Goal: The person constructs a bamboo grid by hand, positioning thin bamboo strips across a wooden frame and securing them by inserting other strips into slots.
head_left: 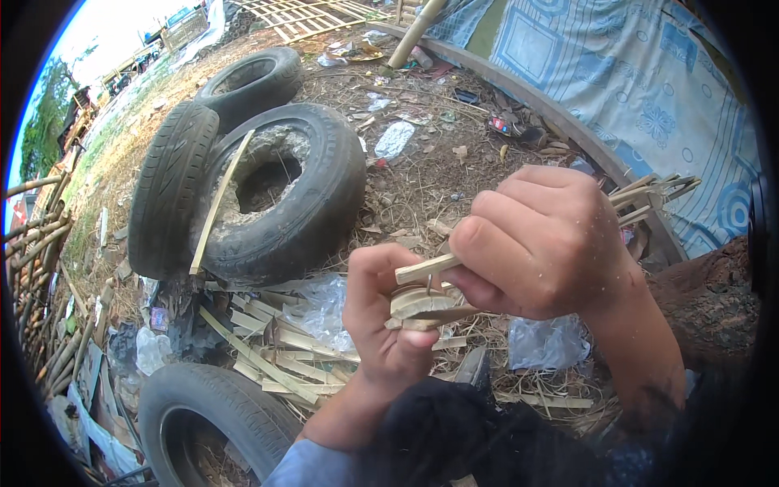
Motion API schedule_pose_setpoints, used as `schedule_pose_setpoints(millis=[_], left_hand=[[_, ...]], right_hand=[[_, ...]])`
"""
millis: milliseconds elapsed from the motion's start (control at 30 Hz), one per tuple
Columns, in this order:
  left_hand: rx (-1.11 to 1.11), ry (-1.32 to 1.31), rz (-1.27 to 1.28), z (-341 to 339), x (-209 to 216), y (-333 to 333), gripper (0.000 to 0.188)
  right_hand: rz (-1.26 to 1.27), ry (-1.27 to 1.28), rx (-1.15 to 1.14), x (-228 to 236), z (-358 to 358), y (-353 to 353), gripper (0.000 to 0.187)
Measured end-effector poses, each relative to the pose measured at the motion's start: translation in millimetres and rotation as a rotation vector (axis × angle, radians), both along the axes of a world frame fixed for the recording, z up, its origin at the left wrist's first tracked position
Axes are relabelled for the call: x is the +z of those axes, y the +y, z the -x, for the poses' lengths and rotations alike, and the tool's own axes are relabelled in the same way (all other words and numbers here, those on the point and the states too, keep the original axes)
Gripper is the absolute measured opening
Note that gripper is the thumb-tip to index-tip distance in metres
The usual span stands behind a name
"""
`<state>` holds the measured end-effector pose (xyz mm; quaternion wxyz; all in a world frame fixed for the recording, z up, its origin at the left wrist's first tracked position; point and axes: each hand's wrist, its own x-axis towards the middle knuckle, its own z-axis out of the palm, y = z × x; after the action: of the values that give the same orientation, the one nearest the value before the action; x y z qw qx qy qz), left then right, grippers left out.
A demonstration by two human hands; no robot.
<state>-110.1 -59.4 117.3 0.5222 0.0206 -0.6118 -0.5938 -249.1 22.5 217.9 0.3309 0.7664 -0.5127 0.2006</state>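
My left hand [380,312] is closed, with thumb and fingers pinching short, pale bamboo pieces [420,305] stacked flat on each other. My right hand [540,243] is wrapped as a fist around split bamboo sticks [659,195], whose far ends fan out past the wrist at the right. One squared stick end [426,269] juts from that fist, just above the pieces in my left hand. Between the stick and the pieces stands a thin metal pin [429,284], perhaps a nail. My right fingers hide how the sticks and pieces meet.
Old tyres [324,191] lie at the left, with a bamboo strip [221,203] leaning across one. Another tyre [215,406] is nearer. Split bamboo slats [292,357] and clear plastic [552,341] litter the ground. A blue patterned sheet [625,97] hangs at the right beside a log [702,300].
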Motion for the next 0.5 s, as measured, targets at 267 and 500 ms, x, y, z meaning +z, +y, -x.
schedule_pose_setpoints(millis=[267, 500], left_hand=[[0.157, -0.223, 0.089, -5, -6, 1, 0.087], [0.206, -0.107, 0.079, 8, -11, 0, 0.084]], right_hand=[[-0.091, -0.057, 0.003, 1, -2, -1, 0.028], [-0.137, -0.031, -0.052, 6, 1, -1, 0.023]])
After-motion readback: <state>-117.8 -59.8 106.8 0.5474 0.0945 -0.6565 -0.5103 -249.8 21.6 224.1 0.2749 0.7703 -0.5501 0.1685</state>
